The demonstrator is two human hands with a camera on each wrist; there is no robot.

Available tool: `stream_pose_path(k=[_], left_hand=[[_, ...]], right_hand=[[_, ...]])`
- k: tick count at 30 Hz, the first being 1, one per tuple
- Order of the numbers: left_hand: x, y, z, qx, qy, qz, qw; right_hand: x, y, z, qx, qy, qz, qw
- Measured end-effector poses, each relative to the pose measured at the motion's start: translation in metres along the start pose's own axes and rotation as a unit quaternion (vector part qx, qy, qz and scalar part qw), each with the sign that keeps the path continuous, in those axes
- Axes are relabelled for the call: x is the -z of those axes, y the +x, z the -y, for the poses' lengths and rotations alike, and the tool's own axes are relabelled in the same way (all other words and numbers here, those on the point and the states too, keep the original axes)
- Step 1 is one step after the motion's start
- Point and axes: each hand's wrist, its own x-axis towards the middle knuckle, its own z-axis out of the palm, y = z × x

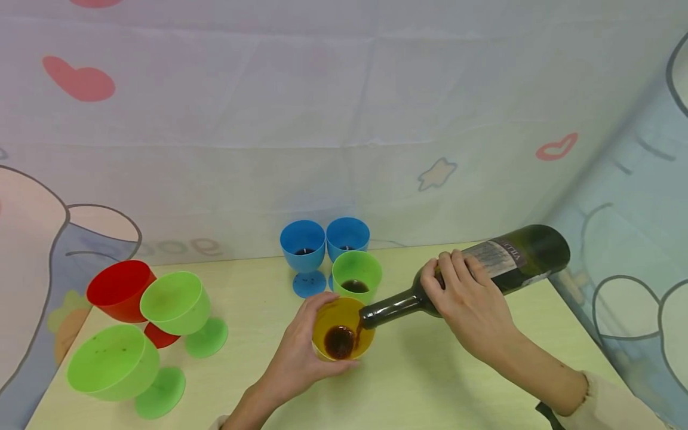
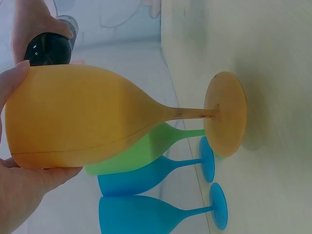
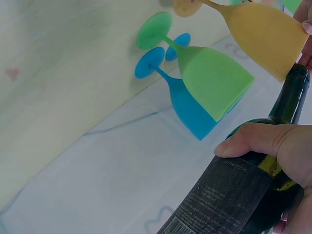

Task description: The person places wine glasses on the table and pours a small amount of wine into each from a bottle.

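My left hand (image 1: pixel 301 352) grips the bowl of a yellow plastic wine goblet (image 2: pixel 83 117), thumb on one side and fingers on the other. Dark brown liquid (image 1: pixel 340 342) lies in its bottom. A dark green wine bottle (image 1: pixel 540 248) is tilted in my right hand (image 1: pixel 475 307), which holds it around the shoulder and upper label. From its mouth at the goblet's rim, a thin brown stream runs inside. Just behind stands a green goblet (image 3: pixel 209 78) holding some dark liquid. Whether the yellow goblet's foot touches the table is hard to tell.
Two blue goblets (image 1: pixel 303 239) (image 1: pixel 348 234) with dark liquid stand at the back by the printed cloth wall (image 1: pixel 242 119). On the left of the pale table (image 1: pixel 242 316) are a red goblet (image 1: pixel 122 292) and two green ones (image 1: pixel 177 304) (image 1: pixel 114 364).
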Motion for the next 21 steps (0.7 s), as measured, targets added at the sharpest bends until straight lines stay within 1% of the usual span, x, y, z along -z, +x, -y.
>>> stream_pose_path(k=[4,11,18,21], left_hand=[[-0.0005,0.0003,-0.0001,0.001,0.000,-0.001,1.0000],[-0.0011,0.0003,0.0006,-0.004,0.002,-0.001,1.0000],[-0.0023,0.0004,0.0006,0.004,0.000,0.000,1.0000],[-0.0027,0.0001,0.0002,0.008,0.001,0.001,1.0000]], right_hand=[[0.0004,-0.0003,-0.0002,-0.001,0.000,0.002,1.0000],[-0.0014,-0.0014,-0.0010,-0.001,0.041,-0.016,0.9990],[-0.0031,-0.0036,-0.0011,-0.001,0.053,-0.013,0.9985],[-0.0038,-0.0054,-0.0003,-0.005,0.054,-0.005,0.9985]])
